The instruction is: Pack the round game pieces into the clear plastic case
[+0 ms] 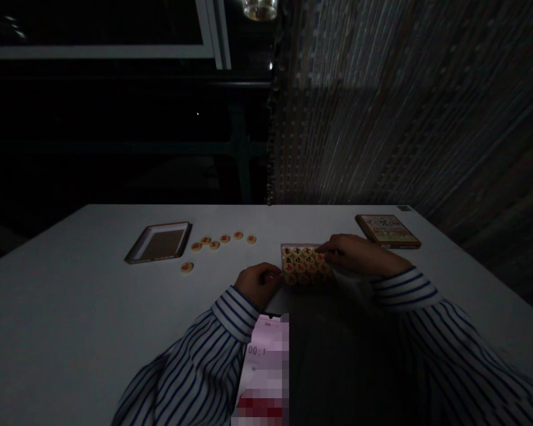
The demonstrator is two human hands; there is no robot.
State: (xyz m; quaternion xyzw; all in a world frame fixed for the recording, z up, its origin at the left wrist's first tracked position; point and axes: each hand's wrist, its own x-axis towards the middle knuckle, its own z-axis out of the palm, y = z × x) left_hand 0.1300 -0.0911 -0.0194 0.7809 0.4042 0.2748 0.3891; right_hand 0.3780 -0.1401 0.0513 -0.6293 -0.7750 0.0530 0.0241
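Observation:
A small clear tray (285,286) filled with rows of round wooden xiangqi pieces (299,267), marked in black and red, sits on the table in front of me. My left hand (258,284) is at the tray's left side, fingers curled and thumb and fingertip pinched at its edge. Over the upper right corner, my right hand (357,254) reaches in with its fingertips closed around a xiangqi piece, which they partly hide. Several loose red-marked pieces (215,245) lie to the left, one (187,267) nearer me than the others.
An open shallow box half (157,242) lies on the left of the white table (115,331). At the right rests a printed box part (388,231). A lit phone (260,361) is below my left wrist. Beyond the table hangs a string curtain (359,118); the room is dark.

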